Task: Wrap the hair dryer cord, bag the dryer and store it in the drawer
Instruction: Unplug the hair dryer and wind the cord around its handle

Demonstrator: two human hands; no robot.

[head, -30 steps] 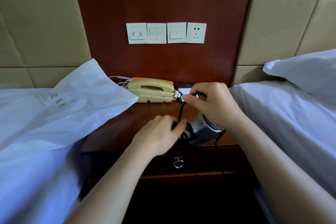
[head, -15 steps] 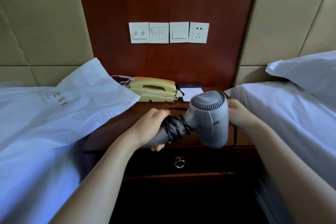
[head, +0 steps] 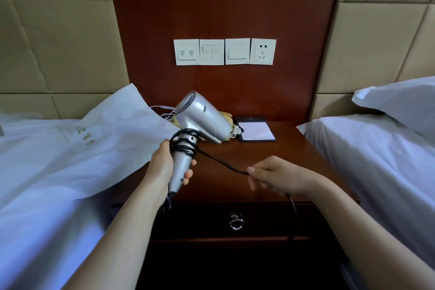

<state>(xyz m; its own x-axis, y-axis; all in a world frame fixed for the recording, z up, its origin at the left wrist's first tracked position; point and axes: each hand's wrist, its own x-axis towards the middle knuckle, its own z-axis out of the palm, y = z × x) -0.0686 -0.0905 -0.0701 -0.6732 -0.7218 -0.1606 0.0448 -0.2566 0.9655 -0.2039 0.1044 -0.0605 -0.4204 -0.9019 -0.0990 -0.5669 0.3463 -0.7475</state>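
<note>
Silver hair dryer [head: 204, 118] held upright, black cord [head: 186, 143] — part-wrapped round handle

The bench [head: 289, 155] sits between the left bed [head: 35, 231] and the right bed [head: 376, 160]. A white bag [head: 106, 143] spills from the left bed over its left edge. Along the far edge a phone [head: 226, 117] and a notepad [head: 255, 130] take up room. The near right wood is bare, but the cord [head: 221, 163] stretches above it from the hair dryer [head: 202, 117] in the left hand [head: 163, 165] to the right hand [head: 280, 178]. Its loose end hangs across the right of the drawer [head: 259, 221] front.
</note>
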